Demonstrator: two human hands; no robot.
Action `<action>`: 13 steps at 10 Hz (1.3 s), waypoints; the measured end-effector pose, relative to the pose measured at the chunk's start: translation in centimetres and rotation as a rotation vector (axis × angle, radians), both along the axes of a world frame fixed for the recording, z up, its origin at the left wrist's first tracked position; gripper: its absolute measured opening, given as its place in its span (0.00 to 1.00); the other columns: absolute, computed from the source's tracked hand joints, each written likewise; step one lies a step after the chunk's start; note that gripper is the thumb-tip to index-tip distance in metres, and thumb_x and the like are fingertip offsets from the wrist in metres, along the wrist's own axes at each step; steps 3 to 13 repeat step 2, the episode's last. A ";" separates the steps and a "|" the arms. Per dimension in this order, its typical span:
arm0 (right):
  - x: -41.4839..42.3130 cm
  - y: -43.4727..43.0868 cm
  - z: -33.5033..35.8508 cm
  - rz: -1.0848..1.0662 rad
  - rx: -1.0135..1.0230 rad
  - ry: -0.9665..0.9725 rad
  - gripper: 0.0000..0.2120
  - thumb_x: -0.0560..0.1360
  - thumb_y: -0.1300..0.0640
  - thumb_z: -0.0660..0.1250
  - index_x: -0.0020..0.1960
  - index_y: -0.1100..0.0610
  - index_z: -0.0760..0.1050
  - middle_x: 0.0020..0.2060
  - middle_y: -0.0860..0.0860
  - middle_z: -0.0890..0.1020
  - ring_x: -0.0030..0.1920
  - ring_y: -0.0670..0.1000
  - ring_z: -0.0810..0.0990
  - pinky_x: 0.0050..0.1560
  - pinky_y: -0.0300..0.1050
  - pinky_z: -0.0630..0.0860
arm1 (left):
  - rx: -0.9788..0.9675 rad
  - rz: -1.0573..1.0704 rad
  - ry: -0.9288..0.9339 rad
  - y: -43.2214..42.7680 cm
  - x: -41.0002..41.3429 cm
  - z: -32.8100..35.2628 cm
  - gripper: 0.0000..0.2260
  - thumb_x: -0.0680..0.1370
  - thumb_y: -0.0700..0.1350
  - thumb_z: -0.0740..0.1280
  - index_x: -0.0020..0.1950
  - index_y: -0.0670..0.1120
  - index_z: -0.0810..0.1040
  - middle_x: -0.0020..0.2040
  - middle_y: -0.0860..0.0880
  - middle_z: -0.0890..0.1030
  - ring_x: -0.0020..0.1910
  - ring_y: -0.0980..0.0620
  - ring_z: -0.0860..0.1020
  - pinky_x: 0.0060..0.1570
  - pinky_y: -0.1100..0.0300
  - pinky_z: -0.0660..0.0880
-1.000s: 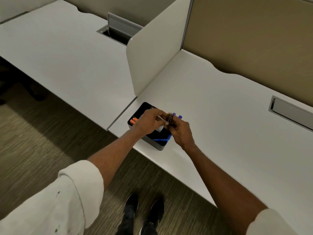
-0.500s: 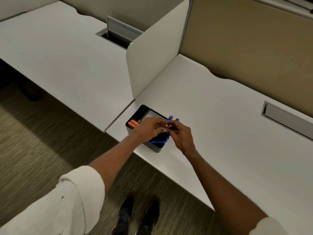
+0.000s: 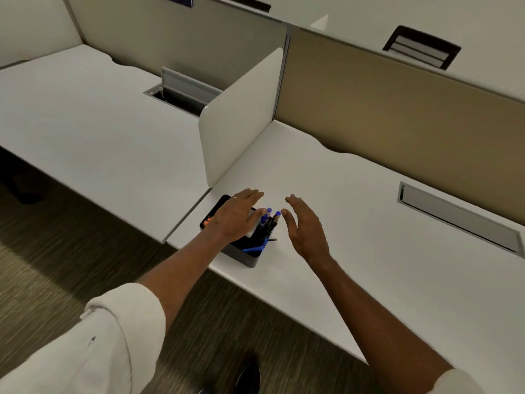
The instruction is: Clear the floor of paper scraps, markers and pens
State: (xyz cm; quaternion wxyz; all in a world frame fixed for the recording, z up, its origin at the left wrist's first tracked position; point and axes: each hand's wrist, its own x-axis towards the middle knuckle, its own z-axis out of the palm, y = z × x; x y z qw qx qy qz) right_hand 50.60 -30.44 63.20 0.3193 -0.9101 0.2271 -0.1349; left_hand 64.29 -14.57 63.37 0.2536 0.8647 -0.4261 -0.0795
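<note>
Inside the black organizer [image 3: 250,258] stand blue-capped pens [image 3: 265,220].

White desks [image 3: 85,132], tan partition [image 3: 397,109], striped brown floor [image 3: 71,251], probably carpet.

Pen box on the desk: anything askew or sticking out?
Yes. One blue pen lies flat across the box's near corner, its tip poking over the rim, while the other pens stand upright. The box sits right at the desk edge. Both hands are open.
</note>
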 end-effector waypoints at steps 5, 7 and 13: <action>-2.0 1.2 2.5 -0.069 -0.109 0.076 0.30 0.83 0.40 0.52 0.80 0.52 0.57 0.81 0.49 0.57 0.82 0.48 0.51 0.82 0.47 0.49 | 0.106 -0.088 -0.161 0.2 -0.7 2.6 0.24 0.86 0.53 0.49 0.81 0.47 0.56 0.81 0.48 0.59 0.81 0.50 0.55 0.80 0.51 0.54; -2.0 1.2 2.5 -0.069 -0.109 0.076 0.30 0.83 0.40 0.52 0.80 0.52 0.57 0.81 0.49 0.57 0.82 0.48 0.51 0.82 0.47 0.49 | 0.106 -0.088 -0.161 0.2 -0.7 2.6 0.24 0.86 0.53 0.49 0.81 0.47 0.56 0.81 0.48 0.59 0.81 0.50 0.55 0.80 0.51 0.54; -2.0 1.2 2.5 -0.069 -0.109 0.076 0.30 0.83 0.40 0.52 0.80 0.52 0.57 0.81 0.49 0.57 0.82 0.48 0.51 0.82 0.47 0.49 | 0.106 -0.088 -0.161 0.2 -0.7 2.6 0.24 0.86 0.53 0.49 0.81 0.47 0.56 0.81 0.48 0.59 0.81 0.50 0.55 0.80 0.51 0.54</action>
